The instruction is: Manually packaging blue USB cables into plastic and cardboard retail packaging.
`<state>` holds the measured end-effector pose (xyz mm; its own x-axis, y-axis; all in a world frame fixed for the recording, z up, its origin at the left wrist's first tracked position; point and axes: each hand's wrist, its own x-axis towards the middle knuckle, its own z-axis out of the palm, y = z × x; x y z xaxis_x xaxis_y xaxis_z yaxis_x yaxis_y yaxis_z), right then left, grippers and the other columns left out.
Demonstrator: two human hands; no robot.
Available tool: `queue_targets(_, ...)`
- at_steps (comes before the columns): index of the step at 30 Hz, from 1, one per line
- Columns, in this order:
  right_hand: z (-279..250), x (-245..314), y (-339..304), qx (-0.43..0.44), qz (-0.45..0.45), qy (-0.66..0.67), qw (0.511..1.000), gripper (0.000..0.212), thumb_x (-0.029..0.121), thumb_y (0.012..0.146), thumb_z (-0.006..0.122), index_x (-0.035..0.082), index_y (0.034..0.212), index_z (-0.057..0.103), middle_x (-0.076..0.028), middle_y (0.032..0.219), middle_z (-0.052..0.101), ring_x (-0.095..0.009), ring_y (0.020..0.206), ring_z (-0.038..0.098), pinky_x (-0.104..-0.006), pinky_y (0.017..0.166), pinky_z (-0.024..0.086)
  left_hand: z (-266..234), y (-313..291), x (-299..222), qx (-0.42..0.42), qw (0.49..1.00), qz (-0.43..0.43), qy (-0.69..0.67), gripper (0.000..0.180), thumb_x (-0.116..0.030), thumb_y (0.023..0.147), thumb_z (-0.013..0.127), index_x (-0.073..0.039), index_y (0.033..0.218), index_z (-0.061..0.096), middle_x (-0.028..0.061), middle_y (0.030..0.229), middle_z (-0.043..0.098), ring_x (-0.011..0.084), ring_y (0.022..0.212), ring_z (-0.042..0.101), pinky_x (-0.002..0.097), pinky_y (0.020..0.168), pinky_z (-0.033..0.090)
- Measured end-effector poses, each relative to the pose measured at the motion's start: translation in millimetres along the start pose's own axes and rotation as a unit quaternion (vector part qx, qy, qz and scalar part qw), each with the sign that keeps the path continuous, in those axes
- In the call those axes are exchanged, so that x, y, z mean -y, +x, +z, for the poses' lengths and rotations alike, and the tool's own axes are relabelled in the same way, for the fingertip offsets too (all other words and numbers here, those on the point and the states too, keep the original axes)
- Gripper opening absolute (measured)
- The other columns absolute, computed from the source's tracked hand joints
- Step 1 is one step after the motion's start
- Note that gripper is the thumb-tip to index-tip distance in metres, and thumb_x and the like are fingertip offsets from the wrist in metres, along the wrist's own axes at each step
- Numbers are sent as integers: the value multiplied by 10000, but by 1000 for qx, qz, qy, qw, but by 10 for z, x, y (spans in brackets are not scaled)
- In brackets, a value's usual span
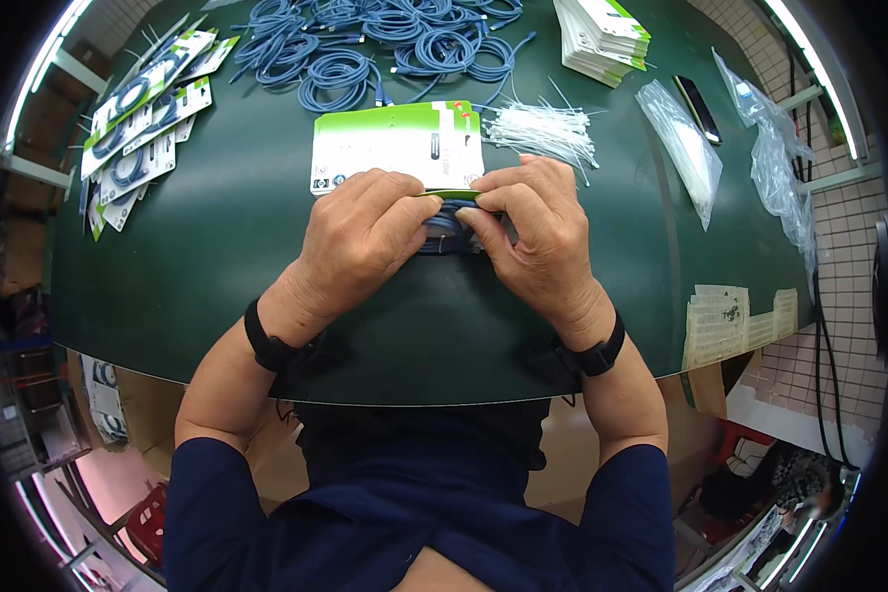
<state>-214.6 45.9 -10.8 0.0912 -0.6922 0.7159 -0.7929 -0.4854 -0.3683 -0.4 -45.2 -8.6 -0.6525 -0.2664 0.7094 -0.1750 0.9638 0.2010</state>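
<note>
My left hand [363,229] and right hand [535,222] pinch a green-edged card [451,194] at a blue cable coil [448,221], in from the counter's [217,296] near edge. I'm probably lining them up; fastening would next need a white tie [543,134].

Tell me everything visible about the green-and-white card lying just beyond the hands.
The rectangular card looks like printed cardboard: green along its far side, white below, small red marks near the far right corner, darker print elsewhere. It appears to lie flat on the dark green tabletop. The left hand and right hand overlap its near edge; whether they touch it is unclear.
</note>
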Motion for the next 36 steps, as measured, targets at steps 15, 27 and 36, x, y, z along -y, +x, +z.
queue_targets(15, -37, 40, 41, 5, -4, -6, 1000, 232, 87, 770, 914, 91, 892, 717, -39, 955, 766, -255, 845, 665, -399, 808, 491, -67, 40, -1, 22, 1000, 11, 17, 196, -36, 769, 789, -53, 916, 660, 74, 912, 671, 262, 779, 693, 401, 681, 561)
queue_targets(27, -332, -36, 198, -19, 96, 152, 984, 194, 36, 842, 841, 30, 1019, 764, -90, 974, 773, -218, 810, 709, -346, 739, 541, -47, -16, 24, -8, 999, 32, -37, 277, -5, 713, 832, -44, 933, 669, 88, 940, 688, 281, 803, 704, 399, 701, 573)
queue_targets(36, -393, -842, 125, 163, 304, -122, 931, 147, 112, 866, 810, -21, 922, 789, -150, 859, 774, -219, 754, 735, -331, 734, 583, -44, -5, 25, 10, 998, 18, -66, 271, 13, 721, 827, -36, 936, 669, 97, 954, 702, 285, 823, 715, 407, 718, 585)
